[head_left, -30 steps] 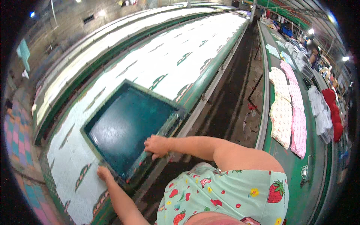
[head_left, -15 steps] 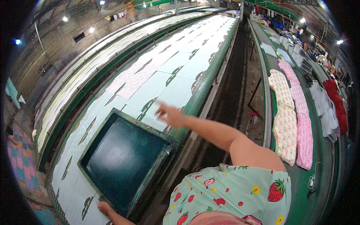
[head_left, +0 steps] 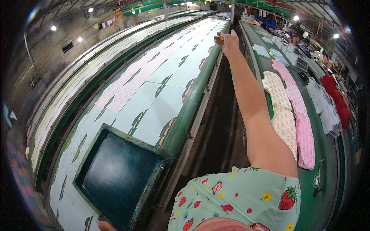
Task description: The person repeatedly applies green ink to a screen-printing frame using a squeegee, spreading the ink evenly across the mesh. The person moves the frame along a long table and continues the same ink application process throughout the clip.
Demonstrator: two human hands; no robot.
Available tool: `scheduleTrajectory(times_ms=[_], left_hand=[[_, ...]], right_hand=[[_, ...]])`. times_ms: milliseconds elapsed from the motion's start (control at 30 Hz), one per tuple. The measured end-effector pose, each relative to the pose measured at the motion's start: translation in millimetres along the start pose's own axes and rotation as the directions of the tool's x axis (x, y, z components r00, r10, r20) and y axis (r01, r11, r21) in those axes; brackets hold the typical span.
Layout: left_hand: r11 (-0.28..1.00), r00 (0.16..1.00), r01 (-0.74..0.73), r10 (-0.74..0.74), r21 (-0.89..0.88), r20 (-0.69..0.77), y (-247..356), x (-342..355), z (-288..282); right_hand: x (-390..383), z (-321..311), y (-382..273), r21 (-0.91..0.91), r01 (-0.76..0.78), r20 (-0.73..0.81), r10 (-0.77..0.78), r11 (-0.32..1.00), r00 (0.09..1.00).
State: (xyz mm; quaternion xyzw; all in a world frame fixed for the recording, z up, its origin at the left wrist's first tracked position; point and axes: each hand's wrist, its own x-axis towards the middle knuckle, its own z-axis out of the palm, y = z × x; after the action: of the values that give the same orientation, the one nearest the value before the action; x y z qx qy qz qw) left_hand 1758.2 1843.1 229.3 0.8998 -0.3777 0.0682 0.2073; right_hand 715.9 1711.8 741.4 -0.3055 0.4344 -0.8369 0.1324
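While the right hand (head_left: 228,40) stretches far ahead, loosely curled around something small and orange, the left hand (head_left: 105,225), barely visible, touches the green-framed screen (head_left: 117,175) on the long table (head_left: 185,115); its grip is unclear.

My one head view looks down and forward along the long printing table (head_left: 169,96); edges bend at the rim.

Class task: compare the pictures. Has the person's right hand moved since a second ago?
Yes. The right hand left the green screen frame and reached far forward along the long table's green rail.
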Motion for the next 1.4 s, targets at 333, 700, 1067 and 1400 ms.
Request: scheduleTrajectory(times_ms=[333,700,1067,1400], left_hand=[[0.994,0.989,0.106,-0.102,-0.025,0.110,-1,13,1],[0.961,0.938,0.278,-0.268,-0.014,0.218,-7,-3,20],[0.969,0.946,0.240,-0.220,-0.057,0.239,0,-13,8],[0.965,0.962,0.226,-0.243,0.132,0.129,17,-41,-36]], right_hand=[[-46,-47,-88,-0.243,0.114,-0.044,-0.129,0.963,0.991],[-156,-91,-60,-0.413,0.013,-0.039,-0.033,0.911,0.999],[-153,-82,12,-0.537,0.103,0.320,0.090,0.837,0.943],[-238,-11,231,-0.600,0.335,0.718,0.305,0.727,0.626]])
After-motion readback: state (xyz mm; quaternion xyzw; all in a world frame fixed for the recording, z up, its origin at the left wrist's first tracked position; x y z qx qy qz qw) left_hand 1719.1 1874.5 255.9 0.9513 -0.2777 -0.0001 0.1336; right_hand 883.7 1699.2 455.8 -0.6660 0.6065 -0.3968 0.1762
